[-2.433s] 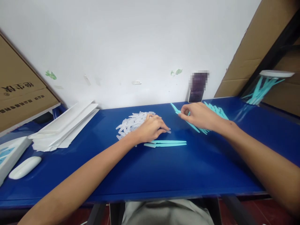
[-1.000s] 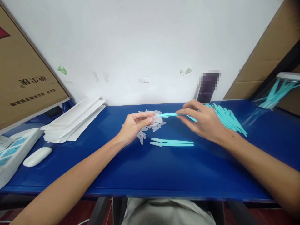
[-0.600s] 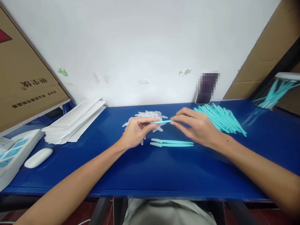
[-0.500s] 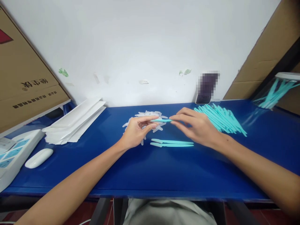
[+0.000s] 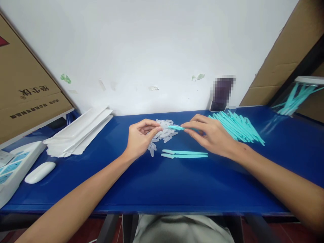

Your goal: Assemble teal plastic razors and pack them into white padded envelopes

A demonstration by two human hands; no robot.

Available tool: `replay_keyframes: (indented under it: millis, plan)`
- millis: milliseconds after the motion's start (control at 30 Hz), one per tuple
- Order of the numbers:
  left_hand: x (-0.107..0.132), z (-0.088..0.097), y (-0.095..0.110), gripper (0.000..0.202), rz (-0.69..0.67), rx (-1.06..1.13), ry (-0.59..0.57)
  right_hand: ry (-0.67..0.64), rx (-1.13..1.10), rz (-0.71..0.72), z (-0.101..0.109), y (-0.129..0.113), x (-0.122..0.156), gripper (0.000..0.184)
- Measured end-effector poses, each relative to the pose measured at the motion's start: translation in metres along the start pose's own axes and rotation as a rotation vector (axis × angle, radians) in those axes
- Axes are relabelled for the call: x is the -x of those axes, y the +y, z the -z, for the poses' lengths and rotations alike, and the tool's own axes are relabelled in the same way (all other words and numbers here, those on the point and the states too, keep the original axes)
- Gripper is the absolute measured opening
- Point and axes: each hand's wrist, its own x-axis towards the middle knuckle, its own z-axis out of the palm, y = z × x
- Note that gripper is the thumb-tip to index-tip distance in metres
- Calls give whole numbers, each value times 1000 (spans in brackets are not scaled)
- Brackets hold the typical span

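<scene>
Between the thumb and fingertips of my right hand (image 5: 210,133) is a turquoise eyebrow razor (image 5: 176,128), its head pointing left. My left hand (image 5: 141,136) is in a pinch just left of the razor's tip, apart from it. Whatever sits in that pinch blends with the pale pieces behind. Those are small translucent blade caps (image 5: 167,134), loosely piled behind and beside my left fingers. Two more eyebrow razors (image 5: 188,154) lie side by side in front of the hands, their pale heads to the left. Behind my right hand is a heap of turquoise razors (image 5: 240,127).
On the left are white paper sleeves (image 5: 78,133), a white computer mouse (image 5: 40,172) and a white device with blue labels (image 5: 19,165). A phone (image 5: 220,94) leans on the wall. A clear tub (image 5: 293,99) of turquoise sticks stands far right on the blue table (image 5: 177,185).
My left hand has drawn left, off the razor's end, and the razor's head now shows. My right hand still holds the razor at nearly the same place.
</scene>
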Motion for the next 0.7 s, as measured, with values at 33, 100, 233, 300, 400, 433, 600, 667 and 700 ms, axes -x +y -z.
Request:
replay_keyframes:
  millis: [33, 100, 233, 300, 400, 433, 600, 667, 700]
  plan:
    - [0, 0, 0, 17, -5, -13, 6, -9, -8, 2, 0, 0, 0, 28]
    - [0, 1, -1, 16, -23, -54, 23, -27, -18, 6, 0, 1, 0, 29]
    - [1, -1, 0, 15, -63, -94, 11, -44, -37, 17, -2, -1, 0, 30]
    - [4, -4, 0, 14, -59, -86, -30, -63, -68, 12, -4, -4, 0, 29]
    - [8, -8, 1, 13, -67, -81, -78, -126, -149, -56, -5, -10, -1, 30]
    - [9, -9, 1, 13, -79, -85, -84, -151, -183, -95, -4, -12, -1, 30]
    - [7, -5, 2, 19, -191, -203, -137, -230, -335, -211, 0, -10, -3, 35]
    - [4, 0, 1, 23, -284, -273, -199, -230, -352, -221, 2, -6, -3, 36]
    - [3, 1, 0, 22, -333, -299, -231, -230, -356, -224, 2, -4, -3, 36]
